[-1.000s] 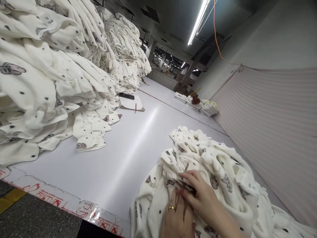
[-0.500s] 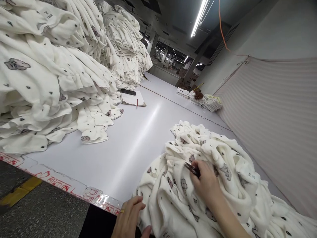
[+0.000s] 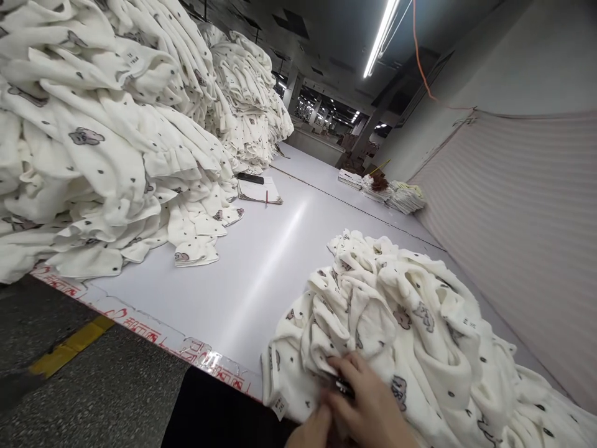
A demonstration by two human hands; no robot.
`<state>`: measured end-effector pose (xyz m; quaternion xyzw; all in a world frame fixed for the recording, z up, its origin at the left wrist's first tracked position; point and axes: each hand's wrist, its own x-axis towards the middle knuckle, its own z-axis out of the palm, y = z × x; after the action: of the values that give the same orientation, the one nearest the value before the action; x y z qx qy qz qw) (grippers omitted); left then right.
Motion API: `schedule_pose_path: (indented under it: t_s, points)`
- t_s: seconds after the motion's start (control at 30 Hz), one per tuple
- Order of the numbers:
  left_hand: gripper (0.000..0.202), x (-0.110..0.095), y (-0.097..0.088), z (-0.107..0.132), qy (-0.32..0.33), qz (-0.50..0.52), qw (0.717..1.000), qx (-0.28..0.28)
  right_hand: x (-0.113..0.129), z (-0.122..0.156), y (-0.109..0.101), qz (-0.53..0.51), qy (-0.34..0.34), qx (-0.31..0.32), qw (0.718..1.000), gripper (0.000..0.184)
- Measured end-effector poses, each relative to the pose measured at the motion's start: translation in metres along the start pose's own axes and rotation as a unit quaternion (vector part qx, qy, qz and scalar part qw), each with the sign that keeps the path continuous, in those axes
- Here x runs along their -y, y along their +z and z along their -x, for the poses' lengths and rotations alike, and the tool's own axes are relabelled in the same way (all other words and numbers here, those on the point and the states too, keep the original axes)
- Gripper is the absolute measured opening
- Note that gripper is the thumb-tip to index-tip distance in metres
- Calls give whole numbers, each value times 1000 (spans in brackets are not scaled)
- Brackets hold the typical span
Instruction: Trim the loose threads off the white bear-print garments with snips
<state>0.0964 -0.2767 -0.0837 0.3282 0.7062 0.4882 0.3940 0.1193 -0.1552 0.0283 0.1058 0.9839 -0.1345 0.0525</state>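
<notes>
A heap of white fleece garments (image 3: 415, 330) printed with small grey animals lies on the white table (image 3: 261, 274) in front of me. My right hand (image 3: 373, 407) rests on the heap's near edge, its fingers closed round a small dark tool (image 3: 344, 387) that looks like thread snips. My left hand (image 3: 311, 430) shows only partly at the bottom edge, touching the right hand. Its fingers pinch the same garment, close to a small white label (image 3: 278, 406).
Tall stacks of the same white garments (image 3: 107, 143) fill the table's left side. A notepad (image 3: 259, 190) with a dark phone and a red pen lies beyond them. Folded bundles (image 3: 394, 194) sit far back. A striped cloth wall (image 3: 522, 236) stands to the right. Red-lettered tape (image 3: 140, 325) edges the table.
My left hand came back up from the table edge to the garment beside my right hand. My right hand with the tool drew nearer to me along the heap.
</notes>
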Motion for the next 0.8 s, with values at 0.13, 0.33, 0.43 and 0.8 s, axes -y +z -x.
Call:
schedule_pose_path:
  t_s: [0.13, 0.33, 0.43, 0.8]
  points:
    - [76, -11, 9, -8, 52, 50, 997, 28, -33, -11, -1, 94, 8, -87, 992, 29]
    - [32, 1, -72, 14, 119, -70, 940, -312, -81, -29, -27, 156, 21, -349, 924, 25]
    - [32, 8, -114, 14, 41, -176, 909, -375, -84, -37, -24, 190, 12, -381, 904, 25]
    - [19, 1, -130, -6, 7, 20, 960, -278, -57, -21, -6, 173, -39, -331, 927, 17]
